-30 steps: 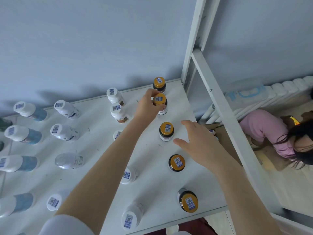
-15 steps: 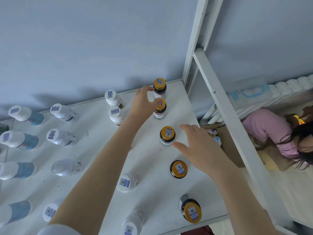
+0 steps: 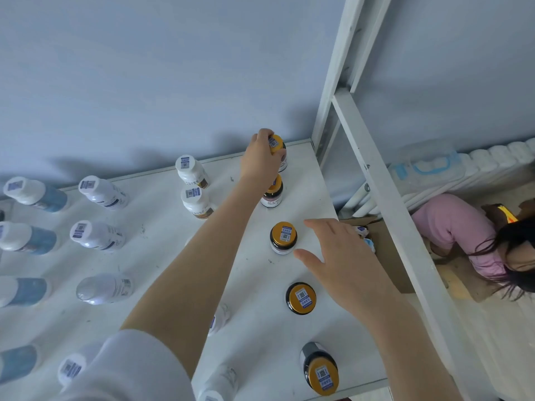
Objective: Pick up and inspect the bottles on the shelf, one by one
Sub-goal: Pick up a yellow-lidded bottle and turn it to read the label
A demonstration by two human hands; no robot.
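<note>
Dark bottles (image 3: 283, 238) with orange caps (image 3: 301, 298) (blue-printed code stickers (image 3: 285, 233)), white bottles (image 3: 192, 172), white shelf (image 3: 156, 209)

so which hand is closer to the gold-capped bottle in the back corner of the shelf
Left. The left hand grips the cap of the back corner bottle. The right hand hovers open farther forward, its thumb beside another gold-capped bottle.

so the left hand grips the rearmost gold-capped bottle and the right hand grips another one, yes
Not quite. In the head view the left hand does grip the rearmost gold-capped bottle, but the right hand is open, holding nothing.
</note>
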